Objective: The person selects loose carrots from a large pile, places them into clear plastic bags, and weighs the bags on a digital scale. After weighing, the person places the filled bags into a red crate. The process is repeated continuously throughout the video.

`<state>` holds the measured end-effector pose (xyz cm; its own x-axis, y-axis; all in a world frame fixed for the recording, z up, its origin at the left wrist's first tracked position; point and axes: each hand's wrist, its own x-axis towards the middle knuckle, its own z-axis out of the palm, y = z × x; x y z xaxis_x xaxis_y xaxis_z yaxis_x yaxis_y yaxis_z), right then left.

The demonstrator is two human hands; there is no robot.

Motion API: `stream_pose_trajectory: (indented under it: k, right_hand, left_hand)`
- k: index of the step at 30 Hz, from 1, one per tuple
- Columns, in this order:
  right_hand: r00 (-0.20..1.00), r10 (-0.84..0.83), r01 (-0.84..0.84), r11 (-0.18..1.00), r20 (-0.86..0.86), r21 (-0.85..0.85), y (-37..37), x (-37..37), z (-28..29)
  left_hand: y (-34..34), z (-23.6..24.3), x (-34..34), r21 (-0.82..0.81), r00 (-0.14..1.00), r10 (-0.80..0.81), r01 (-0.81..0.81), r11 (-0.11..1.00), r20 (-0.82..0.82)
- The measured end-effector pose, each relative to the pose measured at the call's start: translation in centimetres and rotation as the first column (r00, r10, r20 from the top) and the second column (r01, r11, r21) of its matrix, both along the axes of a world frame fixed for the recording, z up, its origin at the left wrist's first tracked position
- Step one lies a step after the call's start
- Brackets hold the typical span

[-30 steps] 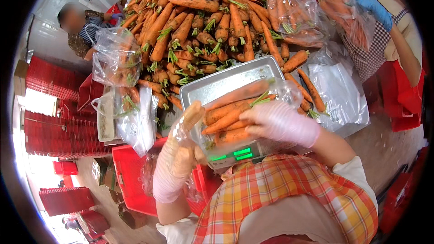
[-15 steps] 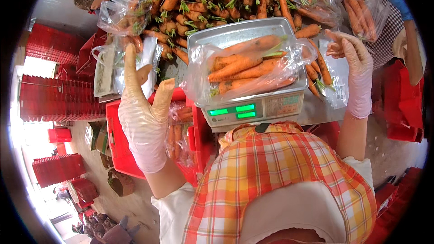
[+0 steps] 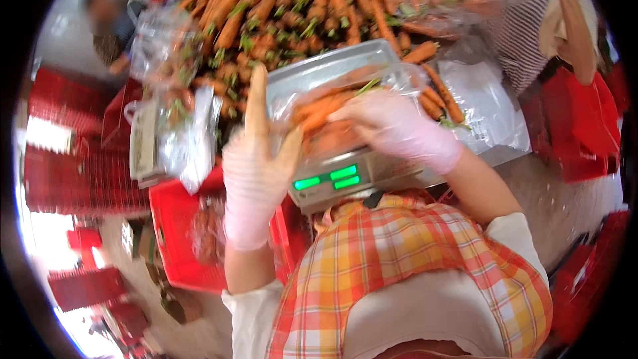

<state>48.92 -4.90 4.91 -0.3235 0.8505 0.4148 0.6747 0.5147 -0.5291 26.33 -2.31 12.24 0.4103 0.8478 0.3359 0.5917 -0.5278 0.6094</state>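
Observation:
A steel-pan scale [image 3: 322, 66] with a lit green display carries a clear bag of orange carrots [image 3: 318, 113]. My gloved right hand [image 3: 402, 129] lies over the bag's right part, fingers curled onto it. My gloved left hand [image 3: 256, 166] is at the bag's left side, index finger stretched upward and thumb apart, holding nothing that shows; motion softens both hands. Loose carrots [image 3: 438, 93] lie right of the scale.
Behind lie a carrot heap [image 3: 279, 6], bagged carrots [image 3: 163, 53] and flat bags [image 3: 475, 106]. Below left, a red crate [image 3: 169, 239] holds bagged carrots; red crates [image 3: 70, 173] are stacked farther left. Co-workers [image 3: 109, 26] stand at left and right [image 3: 578, 40].
Both hands have moved inward from half a second ago, when they were spread beside the scale; my right hand is back on the bag, and my left has shifted rightward.

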Motion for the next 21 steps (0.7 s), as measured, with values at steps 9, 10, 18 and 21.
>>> stream_pose_trajectory:
  k: [9, 10, 18, 21]
  right_hand:
    - [0.877, -0.246, 0.312, 0.945, 0.413, -0.1, 2.5, -0.7, -1.2]
    - [0.892, -0.272, 0.326, 0.941, 0.36, -0.096, 1.9, -0.6, -0.6]
    - [0.375, -0.732, 0.485, 0.677, -0.569, -0.553, -7.9, 10.1, -3.5]
    - [0.307, -0.864, 0.376, 0.495, -0.398, -0.784, -9.5, 13.4, -7.6]
  left_hand:
    - [-0.3, 2.0, 2.5, -0.351, 0.694, 0.062, 0.283, 0.893, 0.717]
    - [0.1, 1.8, 2.3, -0.345, 0.704, 0.069, 0.258, 0.902, 0.706]
    - [3.5, 0.2, 3.7, -0.287, 0.766, 0.113, 0.096, 0.953, 0.633]
    - [3.3, 0.6, 4.9, -0.308, 0.795, 0.123, 0.084, 0.948, 0.594]
